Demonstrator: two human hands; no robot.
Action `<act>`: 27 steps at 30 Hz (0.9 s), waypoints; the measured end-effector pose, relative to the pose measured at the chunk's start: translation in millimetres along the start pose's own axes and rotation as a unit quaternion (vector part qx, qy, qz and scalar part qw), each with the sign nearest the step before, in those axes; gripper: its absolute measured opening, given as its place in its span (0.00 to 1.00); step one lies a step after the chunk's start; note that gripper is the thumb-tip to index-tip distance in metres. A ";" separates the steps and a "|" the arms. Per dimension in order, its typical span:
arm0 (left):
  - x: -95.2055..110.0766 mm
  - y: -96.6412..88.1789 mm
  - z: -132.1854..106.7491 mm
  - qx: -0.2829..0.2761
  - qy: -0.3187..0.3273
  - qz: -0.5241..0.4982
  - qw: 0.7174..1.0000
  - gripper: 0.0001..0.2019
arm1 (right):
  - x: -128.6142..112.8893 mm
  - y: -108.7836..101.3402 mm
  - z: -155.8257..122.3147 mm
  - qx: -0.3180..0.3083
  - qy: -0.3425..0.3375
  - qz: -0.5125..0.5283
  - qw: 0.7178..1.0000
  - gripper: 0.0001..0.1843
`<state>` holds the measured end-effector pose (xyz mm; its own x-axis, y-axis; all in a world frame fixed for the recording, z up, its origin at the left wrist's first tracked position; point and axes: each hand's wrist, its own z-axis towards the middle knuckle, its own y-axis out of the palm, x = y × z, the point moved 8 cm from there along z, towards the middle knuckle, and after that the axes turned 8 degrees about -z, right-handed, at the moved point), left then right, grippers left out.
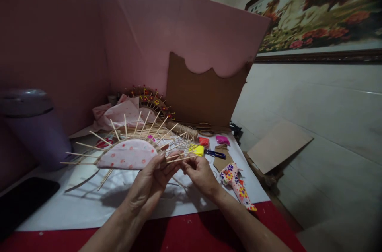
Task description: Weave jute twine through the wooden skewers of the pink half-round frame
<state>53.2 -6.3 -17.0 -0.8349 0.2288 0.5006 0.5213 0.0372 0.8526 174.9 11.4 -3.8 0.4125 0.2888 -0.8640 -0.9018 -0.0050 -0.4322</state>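
My left hand point(153, 182) is closed on the lower right edge of a half-round piece point(127, 156) covered in pink dotted cloth, with several thin wooden sticks fanning out from its rim. It is held above the white sheet point(89, 204). My right hand point(198, 170) pinches the sticks at the piece's right end, close to the left fingers. A thin strand hangs below the hands.
On the table lie a flowered glue gun point(237, 184), a blue-handled tool point(215, 153), red point(203, 141), pink point(222, 139) and yellow point(198, 150) clay lumps, twine point(183, 129), a second stick fan point(151, 103), a cardboard panel point(203, 93), a purple bin point(34, 128) and a black phone point(25, 200).
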 end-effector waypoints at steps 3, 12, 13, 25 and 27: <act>-0.3 -1.1 2.0 -0.002 0.003 -0.001 1.000 0.13 | -1.8 -0.9 -1.5 0.000 -0.008 -0.028 1.000 0.14; 1.0 2.5 2.2 -0.006 0.004 0.004 1.000 0.09 | -1.4 1.9 -3.8 -0.005 -0.017 -0.030 0.999 0.11; 1.2 2.7 1.8 -0.006 0.005 0.006 1.000 0.09 | -1.4 2.0 -3.9 -0.004 -0.018 -0.031 0.999 0.11; 3.6 4.7 -0.7 0.001 0.001 0.016 1.000 0.19 | -2.3 3.9 -5.6 -0.006 -0.027 -0.044 0.999 0.11; 4.0 5.7 -0.2 -0.002 0.004 0.011 1.000 0.20 | -2.6 2.7 -5.3 -0.002 -0.026 -0.045 0.999 0.11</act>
<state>52.8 -5.4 -10.1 -0.8252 0.2217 0.5196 0.5382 0.0291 0.8423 172.1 5.6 -4.1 0.4839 0.3382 -0.8071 -0.8611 0.0196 -0.5081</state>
